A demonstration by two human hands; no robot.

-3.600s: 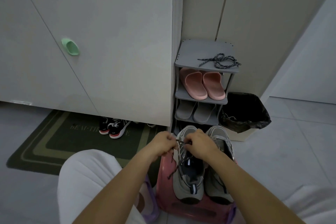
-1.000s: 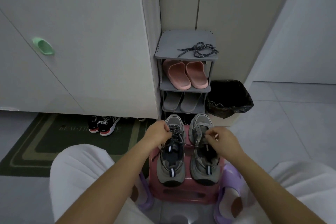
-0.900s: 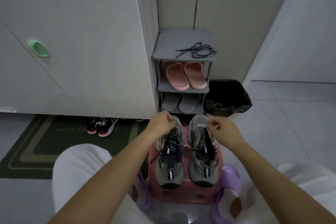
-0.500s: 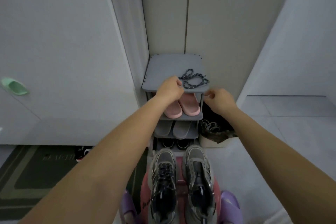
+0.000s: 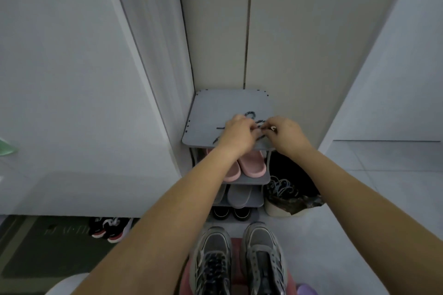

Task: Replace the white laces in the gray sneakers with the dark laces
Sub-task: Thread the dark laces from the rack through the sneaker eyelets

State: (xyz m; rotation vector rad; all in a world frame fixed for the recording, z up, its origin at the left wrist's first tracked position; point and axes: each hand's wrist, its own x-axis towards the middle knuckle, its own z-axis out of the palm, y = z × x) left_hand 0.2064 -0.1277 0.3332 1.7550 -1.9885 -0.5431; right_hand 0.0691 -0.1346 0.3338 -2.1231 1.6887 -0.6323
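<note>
Two hands are meeting on the dark lace (image 5: 250, 114) atop the shoe rack (image 5: 227, 103).
Its top shelf is carrying the lace; the left hand (image 5: 237, 130) is curling over it; the right hand (image 5: 286, 133) is pinching one end; the gray sneakers (image 5: 262, 256) are standing side by side on a pink stool (image 5: 236, 245) below.

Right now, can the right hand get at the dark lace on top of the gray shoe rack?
Yes, it seems so: the right hand is at the dark lace, apparently pinching one end, on the open top shelf. Nothing blocks it; the left hand grips the lace beside it.
</note>
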